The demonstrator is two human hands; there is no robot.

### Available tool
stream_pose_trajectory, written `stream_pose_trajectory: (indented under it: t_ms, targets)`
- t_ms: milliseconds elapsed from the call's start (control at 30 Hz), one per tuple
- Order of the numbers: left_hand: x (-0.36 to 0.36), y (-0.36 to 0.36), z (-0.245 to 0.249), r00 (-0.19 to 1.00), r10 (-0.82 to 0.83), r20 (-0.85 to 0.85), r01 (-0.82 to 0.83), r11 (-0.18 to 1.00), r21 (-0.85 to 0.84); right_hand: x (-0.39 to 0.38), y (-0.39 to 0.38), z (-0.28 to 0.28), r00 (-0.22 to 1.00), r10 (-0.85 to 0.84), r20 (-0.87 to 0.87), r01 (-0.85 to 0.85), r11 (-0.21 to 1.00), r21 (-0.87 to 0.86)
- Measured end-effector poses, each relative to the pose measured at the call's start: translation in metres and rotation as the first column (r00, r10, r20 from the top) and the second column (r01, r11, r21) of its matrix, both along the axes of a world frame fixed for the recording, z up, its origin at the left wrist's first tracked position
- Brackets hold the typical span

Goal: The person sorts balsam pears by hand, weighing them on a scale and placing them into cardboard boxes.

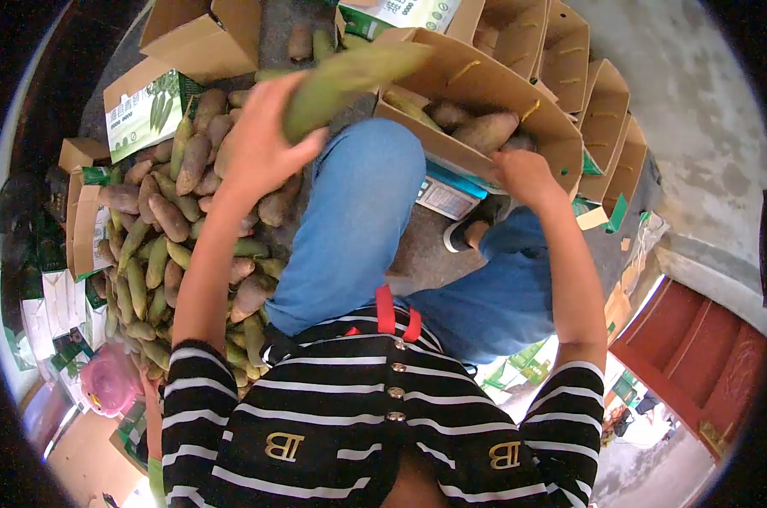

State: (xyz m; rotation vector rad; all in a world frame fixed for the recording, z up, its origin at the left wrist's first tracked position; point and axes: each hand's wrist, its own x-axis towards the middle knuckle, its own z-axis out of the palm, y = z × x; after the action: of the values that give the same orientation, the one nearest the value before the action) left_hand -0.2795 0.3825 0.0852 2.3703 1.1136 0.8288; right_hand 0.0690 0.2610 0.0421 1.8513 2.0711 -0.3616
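My left hand is closed around a long green cucumber-like fruit, blurred by motion, raised beside an open cardboard box. Inside that box lie several brown fruits and a greenish one. At the box's near right edge, my right hand has its fingers curled over the cardboard rim. Under the box shows a blue scale with a keypad. Below my left forearm spreads a large heap of green and brown elongated fruits.
More open cardboard boxes stand in a row at the upper right. Another open box is at the upper left, above a printed box panel. A pink plastic basin sits at the lower left. A reddish door is at the right.
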Motion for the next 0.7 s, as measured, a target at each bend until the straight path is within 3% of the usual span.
stream_pose_trajectory:
  t_ms: [100, 200, 300, 400, 467, 533, 600, 700]
  targets:
    - [0.063, 0.026, 0.013, 0.964, -0.26, -0.056, 0.264, 0.959, 0.099, -0.001, 0.002, 0.004, 1.0, -0.012, 0.006, 0.013, 1.0, -0.026]
    - [0.1, 0.038, -0.012, 0.946, -0.318, 0.06, 0.315, 0.947, 0.061, -0.001, 0.004, 0.004, 0.999, -0.036, 0.013, 0.037, 0.996, -0.084]
    - [0.087, 0.035, -0.025, 0.956, -0.285, 0.07, 0.276, 0.955, 0.109, 0.001, 0.004, 0.006, 1.0, -0.018, -0.003, 0.018, 0.996, -0.091]
    - [0.043, 0.02, -0.038, 0.988, -0.12, 0.099, 0.128, 0.989, -0.079, -0.001, 0.006, 0.013, 0.999, -0.035, -0.03, 0.031, 0.992, -0.12]
    - [0.006, 0.008, -0.06, 0.998, -0.045, 0.035, 0.051, 0.977, -0.208, -0.002, 0.007, 0.013, 0.998, -0.043, -0.046, 0.038, 0.993, -0.108]
    - [-0.03, -0.014, -0.078, 0.997, 0.023, -0.069, -0.052, 0.893, -0.447, 0.0, 0.005, 0.011, 0.997, -0.033, -0.066, 0.03, 0.998, -0.057]
    - [-0.068, -0.037, -0.112, 0.986, -0.022, -0.168, -0.046, 0.92, -0.39, -0.002, 0.007, 0.011, 0.998, -0.046, -0.045, 0.042, 0.996, -0.084]
    - [-0.11, -0.076, -0.146, 0.942, -0.023, -0.334, -0.141, 0.877, -0.459, -0.006, 0.009, 0.016, 0.998, -0.059, -0.008, 0.057, 0.991, -0.121]
